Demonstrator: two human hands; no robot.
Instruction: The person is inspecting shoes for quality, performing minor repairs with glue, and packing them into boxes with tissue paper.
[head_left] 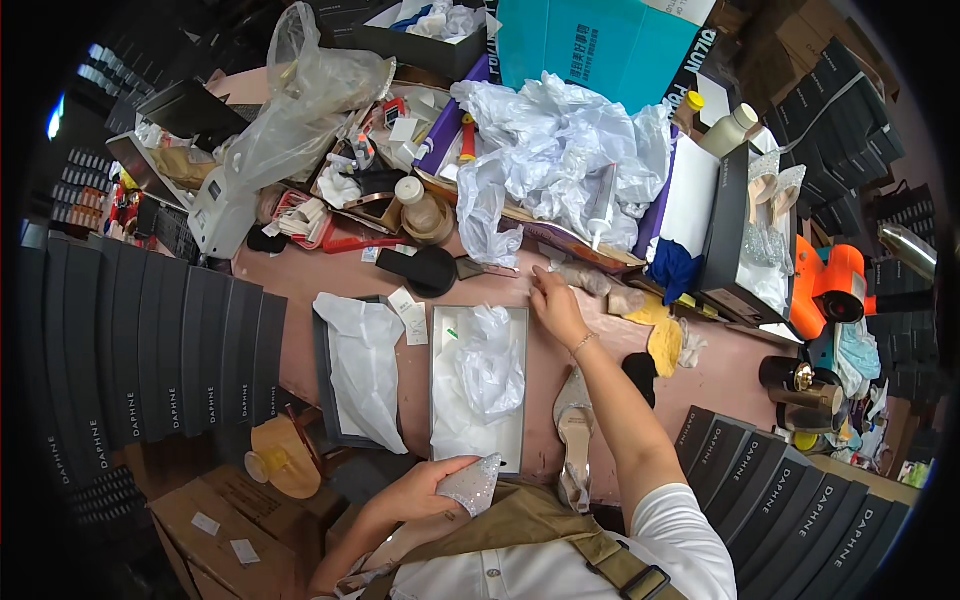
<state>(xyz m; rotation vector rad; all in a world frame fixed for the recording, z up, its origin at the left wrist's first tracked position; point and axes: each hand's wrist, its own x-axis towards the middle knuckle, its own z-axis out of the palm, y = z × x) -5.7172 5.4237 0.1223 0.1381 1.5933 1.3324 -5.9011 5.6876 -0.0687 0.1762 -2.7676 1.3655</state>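
Note:
Near the lower edge my left hand [428, 490] is closed around a silver glittery shoe [472, 484], its pointed toe showing toward the right. My right hand [556, 305] reaches far out over the pink table, its fingers partly stretched and apart, with nothing visible in them. Just left of its fingertips lies a thin flat tool [488, 268] with a dark end. Below my right forearm, a second glittery shoe [574, 430] lies on the table. An open shoe box [524, 350] with white tissue paper [490, 365] stands between my hands; beside it is another box lined with white paper [360, 365].
Dark shoe boxes stand in rows at left [190, 350] and right [770, 480]. At the back, a purple-edged box [648, 225] overflows with crumpled tissue. A pump bottle [412, 205], yellow cloth [663, 345], orange heat-gun-like tool [825, 285] and upright box with glittery shoes [725, 225] surround the workspace.

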